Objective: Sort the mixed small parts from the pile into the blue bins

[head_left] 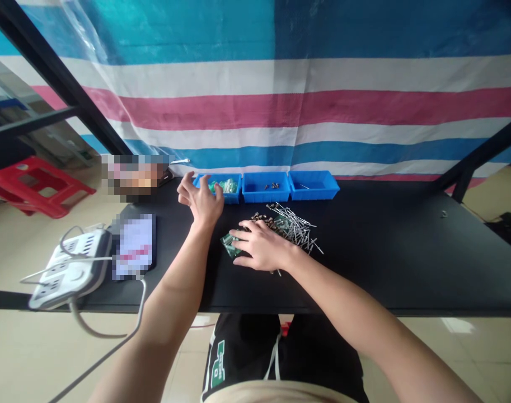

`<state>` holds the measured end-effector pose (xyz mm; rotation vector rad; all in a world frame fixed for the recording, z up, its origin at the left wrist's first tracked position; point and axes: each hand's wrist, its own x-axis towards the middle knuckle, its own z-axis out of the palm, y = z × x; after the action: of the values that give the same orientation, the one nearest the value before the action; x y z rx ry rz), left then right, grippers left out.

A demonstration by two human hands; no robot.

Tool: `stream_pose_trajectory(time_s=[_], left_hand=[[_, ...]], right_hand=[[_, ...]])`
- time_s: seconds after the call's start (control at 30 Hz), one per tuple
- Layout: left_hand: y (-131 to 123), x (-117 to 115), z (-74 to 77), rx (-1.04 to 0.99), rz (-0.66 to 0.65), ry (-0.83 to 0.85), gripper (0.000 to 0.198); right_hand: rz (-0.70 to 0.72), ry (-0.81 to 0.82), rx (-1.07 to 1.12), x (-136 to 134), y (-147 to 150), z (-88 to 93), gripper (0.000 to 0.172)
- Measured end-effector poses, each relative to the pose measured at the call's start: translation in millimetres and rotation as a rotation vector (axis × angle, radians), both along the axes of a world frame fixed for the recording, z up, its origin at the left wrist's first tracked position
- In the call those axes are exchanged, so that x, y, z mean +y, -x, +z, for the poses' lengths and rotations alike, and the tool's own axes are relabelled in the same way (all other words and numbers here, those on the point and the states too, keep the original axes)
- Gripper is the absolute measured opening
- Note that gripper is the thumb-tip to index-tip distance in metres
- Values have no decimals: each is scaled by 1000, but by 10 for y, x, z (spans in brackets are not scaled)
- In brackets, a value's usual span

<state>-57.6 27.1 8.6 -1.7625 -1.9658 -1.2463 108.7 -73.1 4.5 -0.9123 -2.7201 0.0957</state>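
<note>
My left hand (201, 200) hovers open, fingers spread, just in front of the left blue bin (234, 197), which holds pale green plastic pieces. My right hand (261, 244) lies flat with fingers stretched on the black table (385, 252), over a pile of mixed hardware. Under its fingertips are small green plastic pieces (228, 244). Long silver nails (295, 224) and dark screws spread out behind the knuckles. The middle blue bin (266, 193) has a few dark screws in it. The right blue bin (314, 187) holds one or two nails.
A white power strip (68, 268) with a cable sits at the table's left front corner, beside a blurred phone-like slab (133, 246). A red plastic stool (37, 184) stands on the floor to the left. A striped tarp hangs behind the table. Black frame bars rise at both sides.
</note>
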Motion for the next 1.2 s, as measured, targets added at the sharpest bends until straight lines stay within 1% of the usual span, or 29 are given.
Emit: stream_pose_trajectory(time_s=[0.17,0.37,0.43,0.53,0.6,0.7,0.83,0.97,1.13,1.2], left_hand=[[-65,-29,-4,35,-47,8,31],[-82,-14,-38,51,-69,0,29],[-84,-12,-41,51,-78,1,29],[-91,-24,-34,59,-95,-4,29],[-98,-38,-24,62,-109,-8,28],[-110,-55,-4,51,-131,3,29],[-130,-67,9,44,-151,15,29],[-170,-82,-1,72,-188,14,28],[-210,-104,-18,97,-231,-4,28],[-202,-108,-16,97,-287,-12,29]], right_hand=[[-85,-53,10,50,-13,-43,42],[-112,14,58,108,-14,-88,43],[-118,22,78,121,-21,-91,48],[-114,5,129,142,-41,-101,63],[-103,-7,190,157,-55,-110,67],[-112,-31,308,176,-77,-113,66],[-186,-72,435,204,-118,-96,65],[-266,-92,500,252,-183,-89,61],[-363,-95,544,330,-256,-133,60],[-412,-101,582,357,-275,-155,60]])
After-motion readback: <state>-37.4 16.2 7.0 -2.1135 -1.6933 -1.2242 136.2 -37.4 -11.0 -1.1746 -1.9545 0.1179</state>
